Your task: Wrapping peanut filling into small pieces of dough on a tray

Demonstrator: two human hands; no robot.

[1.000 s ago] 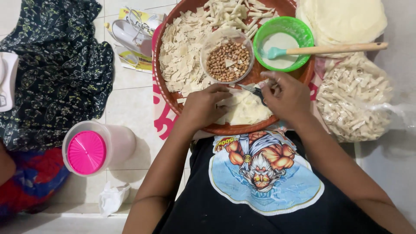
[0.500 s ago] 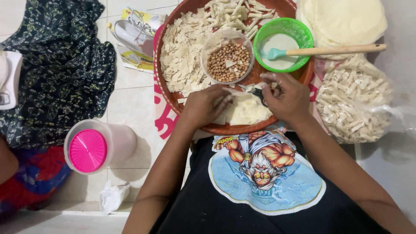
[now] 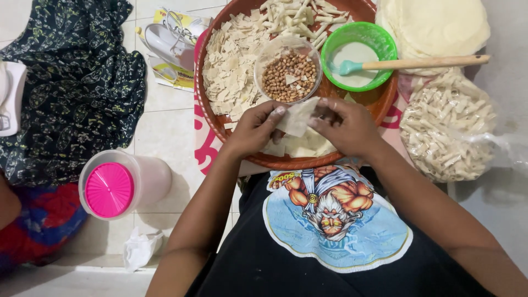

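Here's the sheet (image 3: 297, 118): one thin, pale square of dough, held up over the near part of the tray (image 3: 214, 118), just short of the nut bowl (image 3: 289, 74). The left hand (image 3: 254, 129) pinches its left edge, thumb and fingertips closed on it and the other fingers curled. The right hand (image 3: 346, 126) grips the right edge the same way. So the step in hand, as I read it, is one sheet picked off and spread between two hands. It looks flimsy, so whatever comes next calls for light fingertips and an even pull, or it tears.

Below the hands, at the tray's near rim, lies the stack (image 3: 302, 147) of more sheets. On the tray's left side there's a heap of scraps (image 3: 231, 66). At its far right sits a green bowl (image 3: 385, 41) of white paste with a spatula (image 3: 418, 63) resting across it. Right of the tray is a bag (image 3: 448, 126) of rolled sticks.

Half a second back both hands were down on the stack. Now they've lifted, and the sheet is clear of it.
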